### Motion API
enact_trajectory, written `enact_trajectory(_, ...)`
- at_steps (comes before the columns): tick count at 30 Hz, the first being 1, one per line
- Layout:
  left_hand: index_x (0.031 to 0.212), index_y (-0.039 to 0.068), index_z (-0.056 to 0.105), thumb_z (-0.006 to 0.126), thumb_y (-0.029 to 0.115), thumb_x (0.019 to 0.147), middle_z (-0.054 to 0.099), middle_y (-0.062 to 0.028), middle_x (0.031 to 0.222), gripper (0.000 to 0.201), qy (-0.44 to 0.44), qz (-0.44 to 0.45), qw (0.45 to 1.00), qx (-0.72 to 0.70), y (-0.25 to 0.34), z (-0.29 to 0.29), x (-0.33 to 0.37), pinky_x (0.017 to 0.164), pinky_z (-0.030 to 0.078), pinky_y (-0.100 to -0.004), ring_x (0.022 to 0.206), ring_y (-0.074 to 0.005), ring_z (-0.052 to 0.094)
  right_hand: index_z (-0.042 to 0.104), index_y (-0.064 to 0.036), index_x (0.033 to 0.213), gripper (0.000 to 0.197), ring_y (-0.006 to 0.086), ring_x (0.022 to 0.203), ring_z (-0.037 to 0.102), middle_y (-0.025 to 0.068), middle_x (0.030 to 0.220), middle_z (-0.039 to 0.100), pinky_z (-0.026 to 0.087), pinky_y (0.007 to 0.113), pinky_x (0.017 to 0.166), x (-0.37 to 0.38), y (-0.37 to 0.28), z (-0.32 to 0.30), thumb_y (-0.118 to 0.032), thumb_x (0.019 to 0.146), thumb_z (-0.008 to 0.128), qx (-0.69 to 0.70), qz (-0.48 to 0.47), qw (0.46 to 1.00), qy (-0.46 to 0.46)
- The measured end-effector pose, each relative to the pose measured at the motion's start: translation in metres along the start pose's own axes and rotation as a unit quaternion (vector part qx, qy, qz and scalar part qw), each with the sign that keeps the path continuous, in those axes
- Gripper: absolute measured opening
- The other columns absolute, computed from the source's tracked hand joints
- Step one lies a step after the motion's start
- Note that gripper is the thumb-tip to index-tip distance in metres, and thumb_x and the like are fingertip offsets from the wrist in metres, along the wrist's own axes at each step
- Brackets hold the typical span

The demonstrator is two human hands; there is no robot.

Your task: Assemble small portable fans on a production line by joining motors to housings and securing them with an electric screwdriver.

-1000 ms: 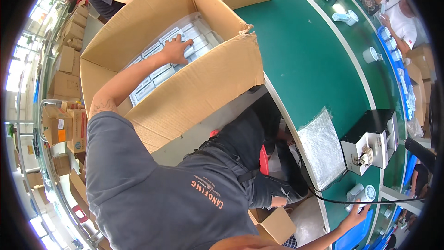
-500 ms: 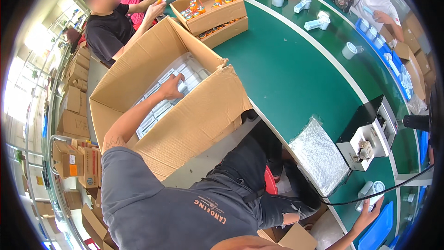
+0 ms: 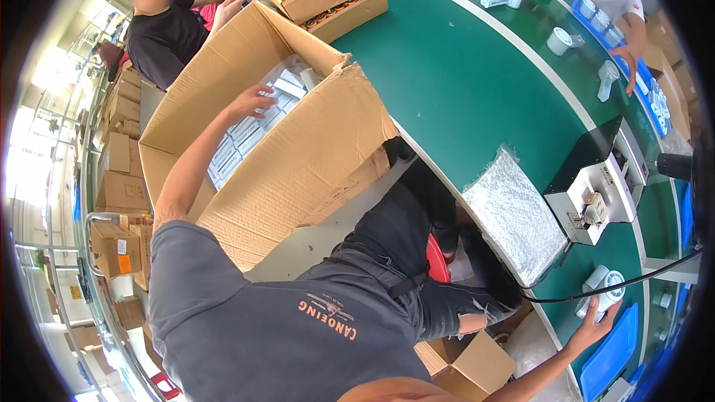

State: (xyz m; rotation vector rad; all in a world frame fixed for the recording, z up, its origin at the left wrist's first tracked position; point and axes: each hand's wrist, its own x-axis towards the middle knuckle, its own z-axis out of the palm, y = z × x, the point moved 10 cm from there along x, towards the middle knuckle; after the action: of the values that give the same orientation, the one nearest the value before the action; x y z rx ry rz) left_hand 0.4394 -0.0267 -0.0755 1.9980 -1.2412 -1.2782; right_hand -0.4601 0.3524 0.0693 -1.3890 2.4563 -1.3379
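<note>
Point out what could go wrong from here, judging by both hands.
The left hand reaches over small boxes inside the large carton; some lie askew, so a brush might shift them. The right hand holds a white device close to the black cable, which might snag. The carton's torn corner could perhaps rip further if leaned on.

grey shirt (image 3: 253, 327): orange lettering (image 3: 326, 318) | pale boxes (image 3: 249, 143): small dark print (image 3: 226, 152)
</note>
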Motion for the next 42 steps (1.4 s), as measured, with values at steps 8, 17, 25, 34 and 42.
enact_trajectory(8,0.157,0.020,0.034,0.077,0.004,0.066,0.044,-0.0230,0.147,0.102,0.051,0.451,0.734,0.505,0.072,0.075,0.015,0.108,0.046,-0.0494,0.138,-0.0429,0.046,0.042,0.0089,0.152,0.074,0.0313,0.144,0.044,0.0228,0.156,0.047,0.028,0.042,0.122,0.004,0.015,-0.001,-0.017,0.091,0.076,-0.058,-0.009,0.998,-0.028)
enact_trajectory(17,0.153,0.017,0.038,0.071,0.002,0.068,0.057,-0.0219,0.127,0.093,-0.078,0.390,0.712,0.579,0.070,0.095,0.046,0.108,0.042,-0.0514,0.125,-0.0418,0.054,0.048,0.0079,0.147,0.071,0.0329,0.139,0.047,0.0222,0.151,0.051,0.028,0.045,0.121,0.004,-0.003,0.000,-0.017,0.088,0.080,-0.117,-0.028,0.992,-0.026)
enact_trajectory(25,0.139,0.015,0.055,0.075,0.008,0.070,0.064,-0.0176,0.115,0.072,-0.039,0.385,0.730,0.564,0.055,0.072,0.058,0.093,0.050,-0.0489,0.110,-0.0399,0.062,0.051,0.0055,0.145,0.062,0.0248,0.125,0.056,0.0159,0.140,0.060,0.039,0.039,0.113,0.004,-0.018,0.012,-0.009,0.091,0.076,-0.063,-0.041,0.996,-0.054)
enact_trajectory(34,0.139,0.007,0.062,0.073,0.001,0.073,0.068,-0.0196,0.131,0.067,0.146,0.443,0.756,0.459,0.104,-0.037,-0.046,0.101,0.053,-0.0441,0.121,-0.0379,0.066,0.067,-0.0011,0.126,0.069,0.0362,0.121,0.061,0.0174,0.134,0.060,0.051,0.042,0.102,0.001,-0.083,0.043,-0.014,0.064,0.093,-0.124,-0.117,0.985,-0.040)
enact_trajectory(42,0.134,-0.009,0.059,0.067,-0.001,0.083,0.066,-0.0237,0.131,0.052,0.136,0.712,0.593,0.349,0.294,0.022,-0.231,0.103,0.050,-0.0446,0.117,-0.0368,0.066,0.068,-0.0149,0.127,0.071,0.0361,0.127,0.058,0.0125,0.142,0.054,0.056,0.044,0.096,-0.031,-0.092,0.043,-0.021,0.062,0.096,-0.152,-0.144,0.977,0.040)
